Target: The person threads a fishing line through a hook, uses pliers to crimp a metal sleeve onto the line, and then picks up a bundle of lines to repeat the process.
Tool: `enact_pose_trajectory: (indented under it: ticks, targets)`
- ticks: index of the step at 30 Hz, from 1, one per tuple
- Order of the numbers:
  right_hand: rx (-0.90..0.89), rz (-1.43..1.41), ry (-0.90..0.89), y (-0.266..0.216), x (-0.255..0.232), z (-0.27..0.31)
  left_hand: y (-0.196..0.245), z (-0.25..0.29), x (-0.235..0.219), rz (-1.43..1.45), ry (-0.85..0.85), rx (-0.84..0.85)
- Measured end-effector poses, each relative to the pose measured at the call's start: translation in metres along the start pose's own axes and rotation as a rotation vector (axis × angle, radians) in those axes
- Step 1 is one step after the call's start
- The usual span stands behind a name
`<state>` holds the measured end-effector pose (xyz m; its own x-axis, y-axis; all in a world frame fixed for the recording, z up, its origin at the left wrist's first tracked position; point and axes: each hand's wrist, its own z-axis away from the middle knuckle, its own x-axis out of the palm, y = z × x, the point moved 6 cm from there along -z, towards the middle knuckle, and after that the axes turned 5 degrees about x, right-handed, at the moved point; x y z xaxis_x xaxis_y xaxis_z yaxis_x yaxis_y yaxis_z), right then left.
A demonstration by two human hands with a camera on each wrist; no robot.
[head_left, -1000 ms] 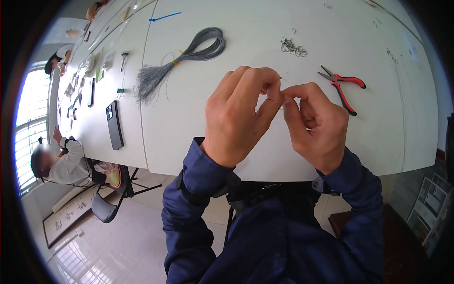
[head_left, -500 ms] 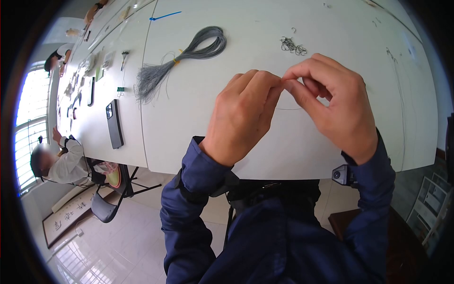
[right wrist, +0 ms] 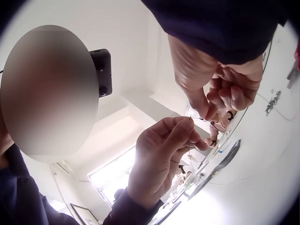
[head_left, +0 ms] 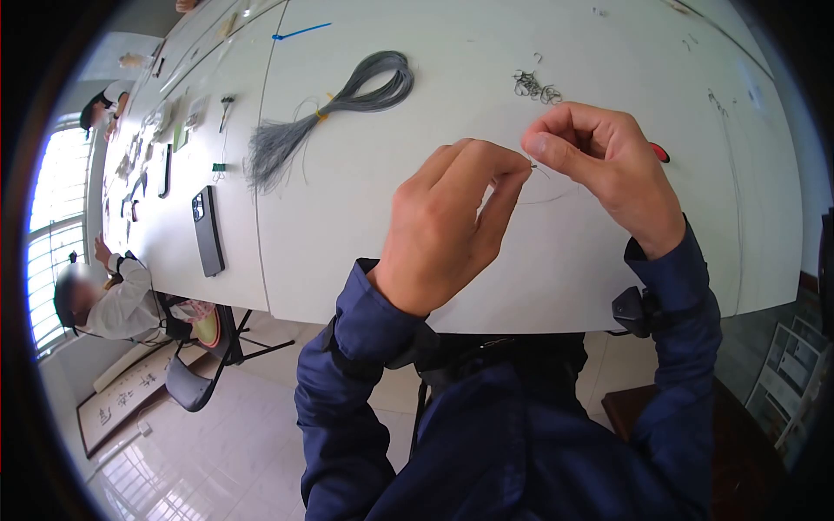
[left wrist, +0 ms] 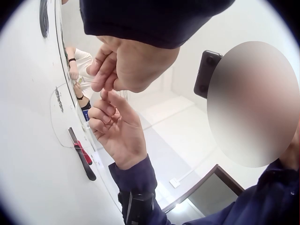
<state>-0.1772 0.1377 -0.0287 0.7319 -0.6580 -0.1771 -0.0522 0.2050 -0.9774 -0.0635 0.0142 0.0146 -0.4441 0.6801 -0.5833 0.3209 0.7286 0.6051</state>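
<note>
In the head view my left hand (head_left: 452,221) pinches a small fish hook (head_left: 533,166) between thumb and forefinger; only its dark tip shows, the rest hidden by the fingers. A thin, clear fishing line (head_left: 549,201) curves below the fingertips. Just up and right of it, my right hand (head_left: 608,165) has thumb and forefinger together. In the right wrist view the line (right wrist: 197,118) runs from the left fingertips to the right ones, which pinch it. Pliers with red handles (head_left: 660,153) lie mostly hidden behind my right hand.
Beyond the hands lies a pile of hooks (head_left: 537,87) on the white table (head_left: 347,226). A grey bundle of line (head_left: 373,82), tied in yellow, is to the left, with a blue cable tie (head_left: 302,31) and a phone (head_left: 208,231). Another person (head_left: 109,300) sits at the left.
My right hand has moved up and right, and now stands a little apart from the left fingertips, uncovering the dark tip. It now covers most of the pliers. The left hand has shifted slightly right.
</note>
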Motion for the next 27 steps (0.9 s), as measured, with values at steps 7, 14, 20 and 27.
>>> enact_pose_trajectory:
  ticks: [7,14,20,27]
  targets:
    - [0.074,-0.089,0.077,0.003,0.019,0.018,-0.009,-0.001,0.0,0.013,0.053,-0.076]
    - [-0.452,0.587,0.333,-0.042,0.036,0.047,-0.021,-0.001,0.002,-0.028,0.041,-0.085]
    - [-0.465,0.585,0.262,-0.059,0.016,0.029,-0.015,0.003,0.007,0.005,-0.033,-0.014]
    - [-0.141,0.239,0.11,-0.027,0.006,0.007,-0.006,0.005,0.005,0.03,-0.049,0.033]
